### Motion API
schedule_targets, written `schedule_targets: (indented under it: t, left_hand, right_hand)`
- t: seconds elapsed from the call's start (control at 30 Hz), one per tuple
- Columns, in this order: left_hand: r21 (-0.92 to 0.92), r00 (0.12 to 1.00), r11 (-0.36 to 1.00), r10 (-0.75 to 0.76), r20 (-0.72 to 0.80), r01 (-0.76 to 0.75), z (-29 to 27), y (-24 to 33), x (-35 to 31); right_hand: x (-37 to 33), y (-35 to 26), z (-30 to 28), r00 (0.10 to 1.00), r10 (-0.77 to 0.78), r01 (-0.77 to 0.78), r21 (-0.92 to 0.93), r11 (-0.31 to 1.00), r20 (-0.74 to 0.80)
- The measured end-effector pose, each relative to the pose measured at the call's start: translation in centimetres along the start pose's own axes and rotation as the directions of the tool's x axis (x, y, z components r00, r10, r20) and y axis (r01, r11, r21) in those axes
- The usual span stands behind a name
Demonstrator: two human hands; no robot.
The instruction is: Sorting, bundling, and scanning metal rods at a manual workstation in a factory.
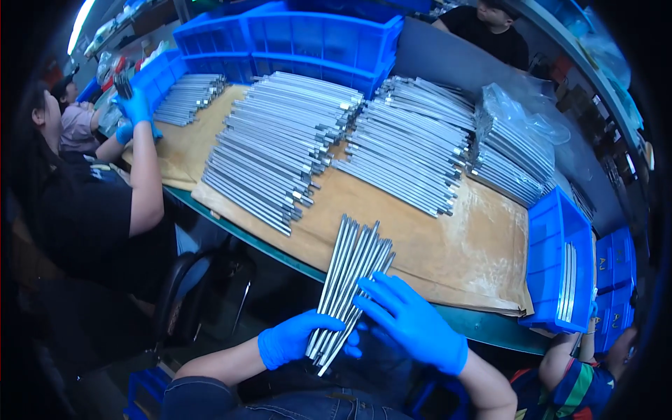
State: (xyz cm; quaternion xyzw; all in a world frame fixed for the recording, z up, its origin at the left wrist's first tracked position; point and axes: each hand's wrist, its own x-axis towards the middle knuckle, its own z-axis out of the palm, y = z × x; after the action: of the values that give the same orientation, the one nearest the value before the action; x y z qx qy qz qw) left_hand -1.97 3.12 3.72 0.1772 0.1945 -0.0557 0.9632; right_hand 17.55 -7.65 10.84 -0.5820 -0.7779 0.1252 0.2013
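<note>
A bundle of slim shiny metal rods [351, 269] is held in front of my body, its far ends fanned out and uneven over the table's near edge. My left hand [299, 337], in a blue glove, wraps round the lower part of the bundle, thumb across the top. Also gloved in blue, my right hand [413, 318] lies along the bundle's right side with its fingers stretched out and touching the rods. Beyond them, rows of similar rods [280, 140] cover the brown table sheet [413, 245], and a second group of rods [409, 150] lies to the right.
A blue bin [546, 266] with a few rods stands at the right end. Plastic-wrapped rods [514, 150] lie at the back right. Large blue crates [322, 42] line the back. Co-workers sit at the left, back and lower right; one at left has gloved hands [136, 108] raised.
</note>
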Motion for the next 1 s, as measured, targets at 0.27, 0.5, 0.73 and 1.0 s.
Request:
schedule_targets:
  t: [0.27,0.5,0.73,1.0]
  left_hand:
    - [0.04,0.986,0.988,-0.149,0.073,0.146,3.8,5.2,-1.2]
    - [-0.044,0.943,0.967,0.256,0.215,-0.252,8.8,11.6,2.2]
    - [0.542,0.495,0.277,0.812,0.31,-0.793,4.8,15.3,3.7]
    - [0.637,0.53,0.135,0.697,0.484,-0.759,8.9,17.3,5.5]
  right_hand:
    - [7.3,4.9,2.7,0.932,-0.345,0.35,0.032,0.936,-0.115]
    - [11.3,7.2,0.3,0.985,0.125,-0.038,0.563,0.826,-0.117]
    - [12.7,7.4,-1.6,0.922,0.35,-0.142,0.694,0.706,-0.167]
    - [12.3,7.2,-0.8,0.918,0.385,-0.219,0.685,0.695,-0.098]
